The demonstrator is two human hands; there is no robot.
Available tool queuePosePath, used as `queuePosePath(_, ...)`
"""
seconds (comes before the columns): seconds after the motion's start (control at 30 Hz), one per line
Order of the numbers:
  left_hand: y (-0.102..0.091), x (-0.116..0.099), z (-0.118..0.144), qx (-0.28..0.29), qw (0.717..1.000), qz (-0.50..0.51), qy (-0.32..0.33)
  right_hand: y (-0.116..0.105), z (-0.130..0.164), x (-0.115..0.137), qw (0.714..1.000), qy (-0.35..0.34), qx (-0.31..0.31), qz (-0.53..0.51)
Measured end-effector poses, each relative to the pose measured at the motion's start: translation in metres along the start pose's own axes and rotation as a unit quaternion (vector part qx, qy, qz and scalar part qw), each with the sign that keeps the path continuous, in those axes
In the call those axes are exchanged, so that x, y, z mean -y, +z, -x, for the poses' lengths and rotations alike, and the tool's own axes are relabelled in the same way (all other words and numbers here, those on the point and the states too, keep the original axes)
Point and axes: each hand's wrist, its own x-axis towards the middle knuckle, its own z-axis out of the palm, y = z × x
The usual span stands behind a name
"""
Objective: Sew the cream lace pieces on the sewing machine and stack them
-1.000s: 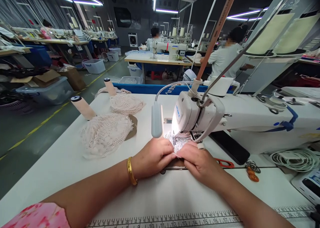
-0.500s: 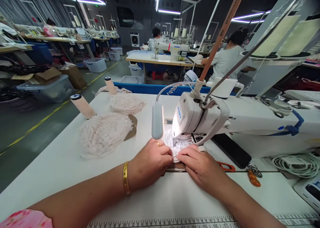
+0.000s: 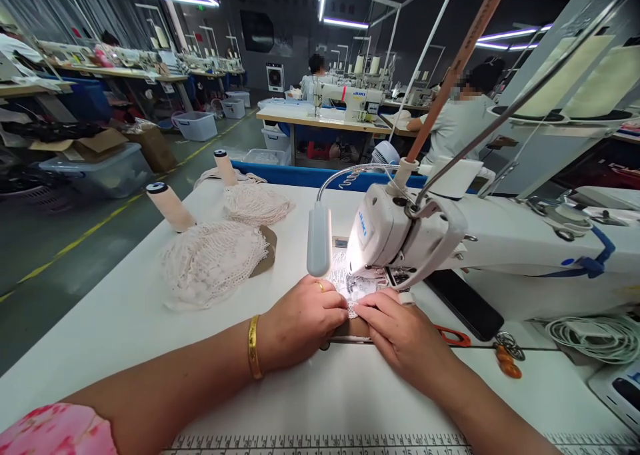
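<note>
A small piece of white lace (image 3: 356, 285) lies under the head of a white sewing machine (image 3: 400, 232), lit by a gooseneck lamp (image 3: 319, 240). My left hand (image 3: 300, 322), with a gold ring and bangle, presses the lace's near left edge flat on the table. My right hand (image 3: 405, 335) pinches its near right edge, fingertips almost touching the left hand's. The needle area is partly hidden by the machine head.
Two pink thread cones (image 3: 170, 206) and heaps of pale lace (image 3: 210, 262) sit on the table's left. Orange-handled scissors (image 3: 453, 337), a coiled white cable (image 3: 597, 338) and a printed ruler (image 3: 320, 445) along the near edge. Other people sew at tables behind.
Both hands have slid the lace a little further in under the machine head. The view has shifted slightly right and up.
</note>
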Motion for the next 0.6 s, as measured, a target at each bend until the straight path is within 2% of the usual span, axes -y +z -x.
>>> queuePosePath(0.27,0.0,0.005,-0.004,-0.02,1.0,-0.012,-0.006,0.002,-0.003,-0.001,1.0,0.029,0.0,-0.012)
queuePosePath(0.6,-0.001,0.011,-0.013,-0.039,0.998,-0.035,-0.031,0.012,-0.001,-0.011,0.997,0.061,-0.015,0.052)
